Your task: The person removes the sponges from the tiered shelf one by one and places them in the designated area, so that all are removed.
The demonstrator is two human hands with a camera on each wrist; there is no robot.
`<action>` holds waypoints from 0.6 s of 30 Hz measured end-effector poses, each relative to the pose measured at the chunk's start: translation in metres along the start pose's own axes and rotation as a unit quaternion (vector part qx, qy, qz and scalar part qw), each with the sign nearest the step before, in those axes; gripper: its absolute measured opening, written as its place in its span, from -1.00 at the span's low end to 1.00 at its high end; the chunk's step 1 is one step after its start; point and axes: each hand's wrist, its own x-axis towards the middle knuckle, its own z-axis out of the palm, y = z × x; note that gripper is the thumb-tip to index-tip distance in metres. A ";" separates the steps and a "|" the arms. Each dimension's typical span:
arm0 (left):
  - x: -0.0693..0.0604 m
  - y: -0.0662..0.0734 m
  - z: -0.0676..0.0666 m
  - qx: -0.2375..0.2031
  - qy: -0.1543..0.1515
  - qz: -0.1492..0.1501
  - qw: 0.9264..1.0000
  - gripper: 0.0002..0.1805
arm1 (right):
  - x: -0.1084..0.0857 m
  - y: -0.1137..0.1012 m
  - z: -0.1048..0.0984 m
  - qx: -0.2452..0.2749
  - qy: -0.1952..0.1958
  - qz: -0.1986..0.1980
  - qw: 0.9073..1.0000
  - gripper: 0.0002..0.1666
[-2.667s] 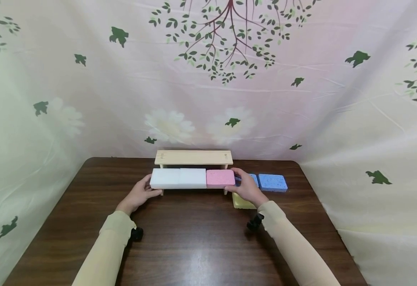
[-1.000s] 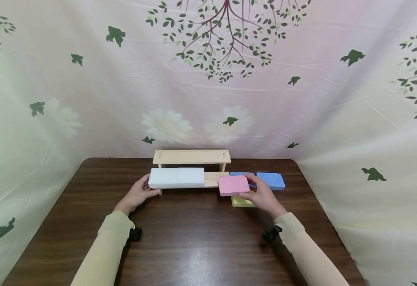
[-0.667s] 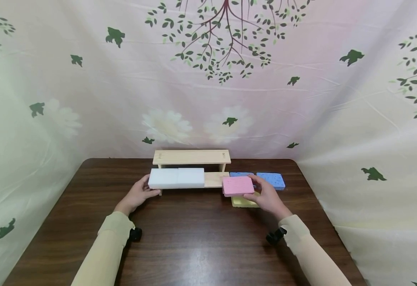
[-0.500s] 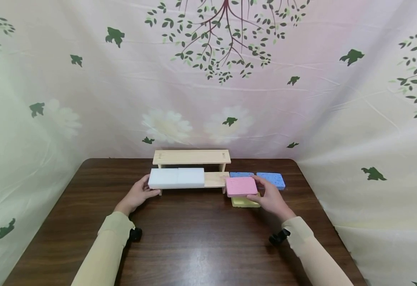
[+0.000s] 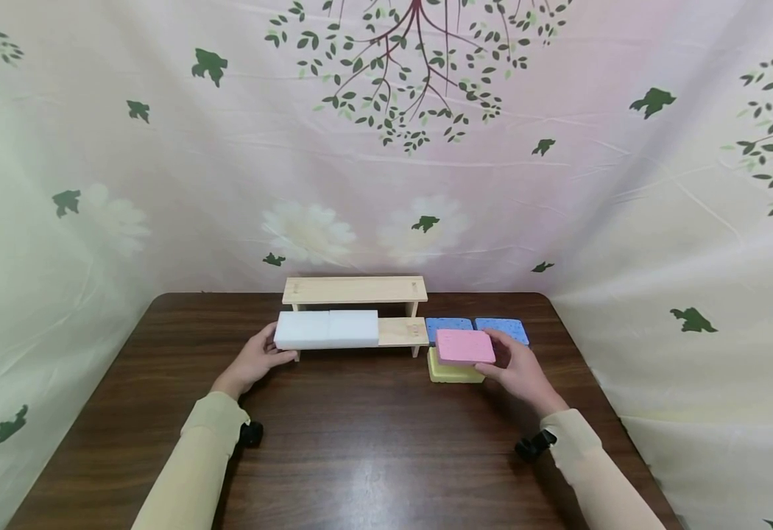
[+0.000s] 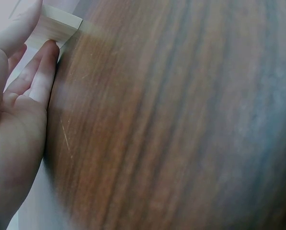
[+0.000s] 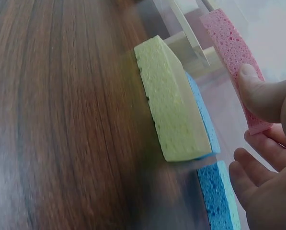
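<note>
Nearest are the person's two pale sleeves (image 5: pixel 194 460), with a small black thing (image 5: pixel 251 434) at each wrist, over a shiny brown table (image 5: pixel 360 449). The right hand (image 5: pixel 522 374) pinches the pink sponge (image 5: pixel 464 347) at its right end, with the thumb on the front side. The pink sponge is up in the air, lying nearly flat, a bit above the yellow sponge (image 5: pixel 456 371), which sits on the table. The left hand (image 5: pixel 247 366) is at the left end of the front wooden board (image 5: pixel 413 331), thumb and fingers spread apart; one cannot tell if it grips anything. Two white blocks (image 5: pixel 303 329) sit side by side on that board, and its right part is bare wood. Just right of the board, two blue sponges (image 5: pixel 502 326) lie in a row on the table. Behind is the back wooden board (image 5: pixel 355 290) on legs. Farthest is a cloth (image 5: pixel 373 184) with leaves, flowers and green birds.
</note>
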 end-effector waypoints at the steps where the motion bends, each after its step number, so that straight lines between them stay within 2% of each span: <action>1: 0.000 0.000 0.000 0.000 0.001 -0.001 1.000 -0.06 | -0.001 0.001 -0.001 -0.001 0.001 0.002 1.000 -0.04; 9: 0.000 -0.002 0.000 0.000 -0.001 0.003 1.000 -0.06 | -0.006 0.011 -0.011 -0.021 -0.003 0.023 1.000 -0.03; 18: 0.003 -0.003 0.000 0.011 0.002 -0.004 1.000 -0.06 | -0.013 0.022 -0.022 -0.016 0.001 0.034 0.999 -0.01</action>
